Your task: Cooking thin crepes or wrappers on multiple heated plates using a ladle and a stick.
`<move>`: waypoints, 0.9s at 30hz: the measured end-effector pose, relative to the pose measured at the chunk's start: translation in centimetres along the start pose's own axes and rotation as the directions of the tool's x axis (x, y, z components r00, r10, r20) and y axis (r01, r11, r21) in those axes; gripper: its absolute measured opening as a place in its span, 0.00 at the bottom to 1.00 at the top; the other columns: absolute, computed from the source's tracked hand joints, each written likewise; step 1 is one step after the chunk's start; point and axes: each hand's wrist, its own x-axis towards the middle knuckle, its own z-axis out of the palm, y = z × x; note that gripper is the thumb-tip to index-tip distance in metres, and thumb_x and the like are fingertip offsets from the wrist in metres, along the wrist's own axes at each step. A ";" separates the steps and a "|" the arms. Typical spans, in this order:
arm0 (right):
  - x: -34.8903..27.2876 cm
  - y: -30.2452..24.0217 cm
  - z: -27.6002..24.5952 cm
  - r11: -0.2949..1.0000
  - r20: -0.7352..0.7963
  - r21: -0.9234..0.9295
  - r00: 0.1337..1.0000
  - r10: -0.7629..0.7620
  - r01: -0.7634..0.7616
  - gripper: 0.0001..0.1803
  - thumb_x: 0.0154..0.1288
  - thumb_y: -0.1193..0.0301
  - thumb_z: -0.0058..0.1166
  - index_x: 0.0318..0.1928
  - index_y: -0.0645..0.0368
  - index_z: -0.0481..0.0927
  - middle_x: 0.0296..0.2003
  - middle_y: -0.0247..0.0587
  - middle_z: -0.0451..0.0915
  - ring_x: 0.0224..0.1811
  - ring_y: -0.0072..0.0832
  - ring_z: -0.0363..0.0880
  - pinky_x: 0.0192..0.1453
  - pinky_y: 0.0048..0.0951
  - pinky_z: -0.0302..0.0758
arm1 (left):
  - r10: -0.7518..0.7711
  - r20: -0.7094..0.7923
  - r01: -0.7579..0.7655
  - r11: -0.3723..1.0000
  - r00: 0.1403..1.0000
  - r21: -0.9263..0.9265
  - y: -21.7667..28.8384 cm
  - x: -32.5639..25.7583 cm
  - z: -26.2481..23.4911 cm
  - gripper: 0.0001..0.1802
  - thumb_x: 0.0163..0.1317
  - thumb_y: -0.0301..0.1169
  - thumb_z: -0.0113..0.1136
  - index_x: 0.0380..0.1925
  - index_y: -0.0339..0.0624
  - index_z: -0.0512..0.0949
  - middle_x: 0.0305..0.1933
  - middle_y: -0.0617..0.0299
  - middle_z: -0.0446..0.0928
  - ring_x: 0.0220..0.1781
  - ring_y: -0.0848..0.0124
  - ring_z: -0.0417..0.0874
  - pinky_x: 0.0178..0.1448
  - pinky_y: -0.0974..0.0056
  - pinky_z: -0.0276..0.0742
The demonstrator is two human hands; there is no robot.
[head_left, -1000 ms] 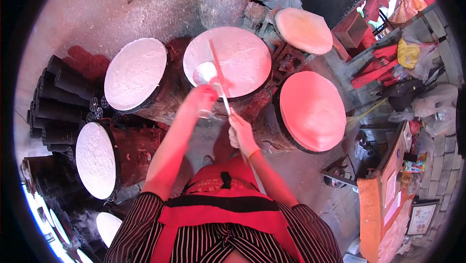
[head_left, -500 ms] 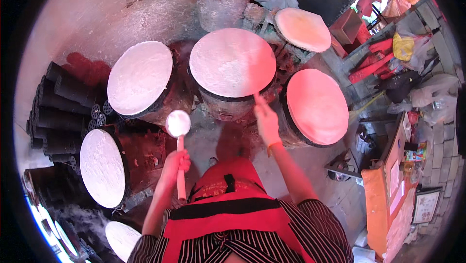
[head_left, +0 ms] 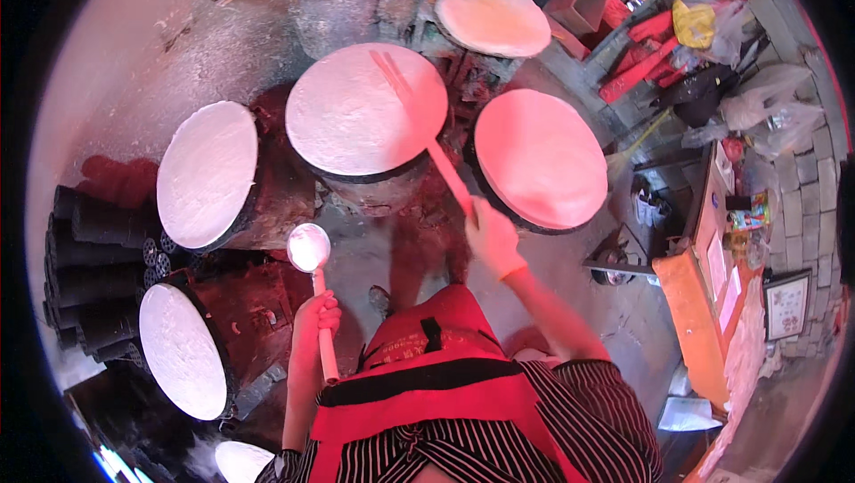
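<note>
My left hand (head_left: 316,318) is closed around the light wooden handle of a ladle (head_left: 308,248), held upright; its round bowl looks white inside. My right hand (head_left: 492,238) grips a long, flat-looking wooden stick (head_left: 450,177). The stick reaches forward over the middle round white surface (head_left: 334,113), its far end looking split in two or doubled; I cannot tell whether it touches. This surface sits on a drum-shaped stove (head_left: 374,193). Right of it is another round white surface (head_left: 543,158), under red light. More white rounds stand at left (head_left: 207,176) and lower left (head_left: 183,351).
Stacked black coal briquettes (head_left: 98,256) line the left side. A pale round board (head_left: 494,20) lies behind the stoves. To the right stand a table with an orange side (head_left: 690,323), a framed picture (head_left: 787,305) and plastic bags (head_left: 766,100). Steam rises at lower left.
My right hand now holds the long stick across the middle surface; earlier its fingers were at that surface's front edge with no stick visible. The view has shifted. The ladle stays in my left hand.
</note>
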 end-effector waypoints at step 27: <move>5.5 17.1 -13.5 0.946 0.282 0.130 0.903 -0.324 0.299 0.15 0.63 0.57 0.57 0.41 0.56 0.80 0.36 0.53 0.81 0.39 0.49 0.82 0.43 0.48 0.77 | 0.067 0.207 0.049 0.860 0.976 -0.509 -12.3 1.8 17.8 0.09 0.73 0.23 0.46 0.49 0.29 0.65 0.30 0.61 0.65 0.23 0.77 0.64 0.19 0.75 0.63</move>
